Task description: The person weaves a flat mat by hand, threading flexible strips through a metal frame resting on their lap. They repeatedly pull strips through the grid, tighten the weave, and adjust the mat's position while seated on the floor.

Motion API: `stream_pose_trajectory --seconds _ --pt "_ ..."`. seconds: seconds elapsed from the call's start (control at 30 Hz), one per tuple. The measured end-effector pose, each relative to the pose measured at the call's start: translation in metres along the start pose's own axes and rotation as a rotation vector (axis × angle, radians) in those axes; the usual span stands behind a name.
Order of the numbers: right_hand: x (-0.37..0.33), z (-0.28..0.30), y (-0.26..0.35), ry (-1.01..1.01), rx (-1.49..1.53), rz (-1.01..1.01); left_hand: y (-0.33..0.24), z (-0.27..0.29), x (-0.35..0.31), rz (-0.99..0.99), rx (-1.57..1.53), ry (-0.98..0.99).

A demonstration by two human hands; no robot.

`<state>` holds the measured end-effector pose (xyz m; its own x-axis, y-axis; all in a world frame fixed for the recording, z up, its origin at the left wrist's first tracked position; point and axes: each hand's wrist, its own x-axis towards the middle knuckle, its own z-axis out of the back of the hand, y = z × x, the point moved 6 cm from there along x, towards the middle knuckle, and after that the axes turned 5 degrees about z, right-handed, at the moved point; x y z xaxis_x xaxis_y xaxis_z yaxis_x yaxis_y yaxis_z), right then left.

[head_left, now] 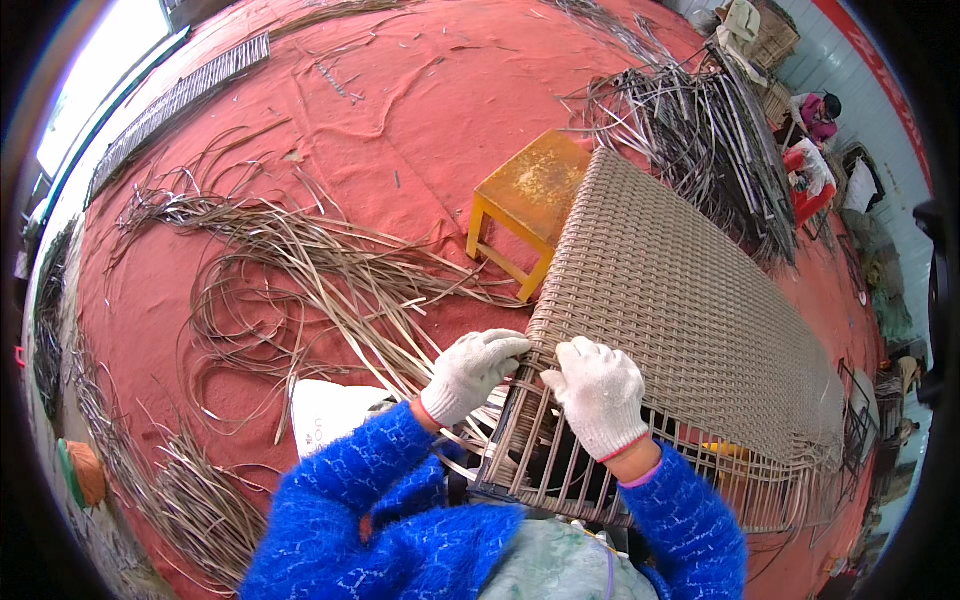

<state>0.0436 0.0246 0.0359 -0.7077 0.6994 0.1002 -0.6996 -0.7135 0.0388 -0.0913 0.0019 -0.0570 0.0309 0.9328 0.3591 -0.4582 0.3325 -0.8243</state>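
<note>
A large tan panel of woven flat strips (690,270) slants away from me to the right. Its near part is bare, with rows of thin parallel rods (565,475) and no weave across them. My left hand (468,378), in a white knitted glove, has its fingers closed round the panel's left edge. Just right of it, my right hand (603,400), gloved the same way, pinches at the lower border of the weave near that corner. Whatever strip lies under the fingertips is hidden by the gloves.
Long loose strips (320,275) spread over the red floor covering (400,110) at left. A yellow stool (535,190) stands against the panel's far left side. Dark strips (710,130) are heaped beyond. Someone in pink (820,118) is at the far right. A white bag (330,412) lies beside my left arm.
</note>
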Motion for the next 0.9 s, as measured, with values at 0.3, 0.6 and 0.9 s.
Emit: stream_pose_trajectory --seconds 0.3,0.6,0.9 --pt "0.011 -0.028 0.011 0.159 -0.358 -0.082 -0.003 -0.001 0.001 0.005 0.041 -0.017" --pt "0.012 -0.009 -0.006 -0.018 -0.008 -0.034 0.009 -0.002 0.001 0.127 -0.188 -0.002" --pt "0.001 0.006 -0.038 -0.106 0.422 -0.064 0.01 -0.004 0.004 0.076 -0.105 -0.028"
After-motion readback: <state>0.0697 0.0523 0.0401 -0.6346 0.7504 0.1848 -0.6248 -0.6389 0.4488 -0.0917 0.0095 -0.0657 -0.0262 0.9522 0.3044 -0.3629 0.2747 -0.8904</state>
